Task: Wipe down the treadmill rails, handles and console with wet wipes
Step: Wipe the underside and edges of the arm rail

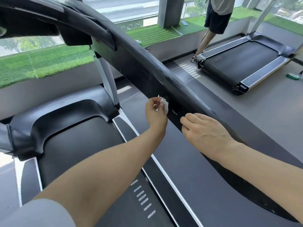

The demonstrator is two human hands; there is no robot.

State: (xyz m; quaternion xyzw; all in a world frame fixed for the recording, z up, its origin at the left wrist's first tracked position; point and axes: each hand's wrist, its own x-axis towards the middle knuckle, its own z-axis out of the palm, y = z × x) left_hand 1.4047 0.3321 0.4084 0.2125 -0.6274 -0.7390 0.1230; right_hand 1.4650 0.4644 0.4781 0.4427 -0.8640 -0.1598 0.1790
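One view, head camera: both hands are at the long black handrail (147,66) of the treadmill.
Left hand (155,112): fingers curled, pinching a small crumpled white wipe (164,104) against the inner side of the handrail.
Right hand (205,128): fingers nearly straight, resting flat on the handrail, holding nothing.
Risk, wipe: it is bunched very small, so I think it may slip out or cover little surface.
Risk, missed parts: the underside and the console (24,18) far up could stay dirty.
Risk, balance: leaning on a wet rail, the right hand may slide.
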